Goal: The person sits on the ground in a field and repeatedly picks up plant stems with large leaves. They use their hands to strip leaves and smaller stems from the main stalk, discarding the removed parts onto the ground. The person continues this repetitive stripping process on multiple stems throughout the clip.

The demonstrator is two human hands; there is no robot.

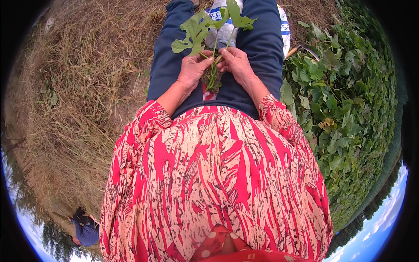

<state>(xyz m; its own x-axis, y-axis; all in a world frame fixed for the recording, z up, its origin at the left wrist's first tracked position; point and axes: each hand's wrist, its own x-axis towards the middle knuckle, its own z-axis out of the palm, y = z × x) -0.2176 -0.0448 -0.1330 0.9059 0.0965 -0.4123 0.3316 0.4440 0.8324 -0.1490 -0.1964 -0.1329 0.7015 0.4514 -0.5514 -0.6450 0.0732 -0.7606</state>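
Several green leaf stalks (213,73) with broad lobed leaves (193,34) are held together over my lap. My left hand (193,69) pinches them between thumb and fingers from one side. From the other side, my right hand (236,64) grips a stalk near the point where they cross. The leaves spread beyond my fingers, and one has holes in it. Below the hands the stalk ends hang close together. Between my legs lies a white woven sack (226,34) with blue bands and printing, partly covered by the leaves.
A sickle (302,49) with a wooden handle lies by my right leg, at the edge of a dense leafy vine bed (337,98). Dry cut grass (81,82) covers the ground on my left. Another person (85,229) is bent over at the lower left.
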